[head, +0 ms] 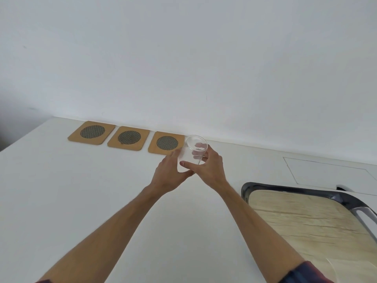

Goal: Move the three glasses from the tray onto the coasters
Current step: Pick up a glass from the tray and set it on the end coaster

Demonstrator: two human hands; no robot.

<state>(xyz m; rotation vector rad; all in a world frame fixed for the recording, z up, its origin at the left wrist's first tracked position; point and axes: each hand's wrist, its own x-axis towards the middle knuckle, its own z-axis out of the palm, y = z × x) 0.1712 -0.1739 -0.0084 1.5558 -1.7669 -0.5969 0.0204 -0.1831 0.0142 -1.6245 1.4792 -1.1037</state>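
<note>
1. Clear glass (191, 154) held off the tabletop (81, 201), just beside the right coaster (166, 142) near the tabletop's back edge.
2. Right hand (210, 168) wrapped around its side, thumb across the front; left hand (169, 174) cupped against its lower left, fingers partly closed.
3. Left coaster (92, 132) and middle coaster (129, 138) bare.
4. Tray (246, 190) at the tabletop's right edge; another glass rim (332, 264) faintly visible at its near end.
5. Do well: keep glass upright, centre base over the mesh disc, lower gently, release once flat.
</note>
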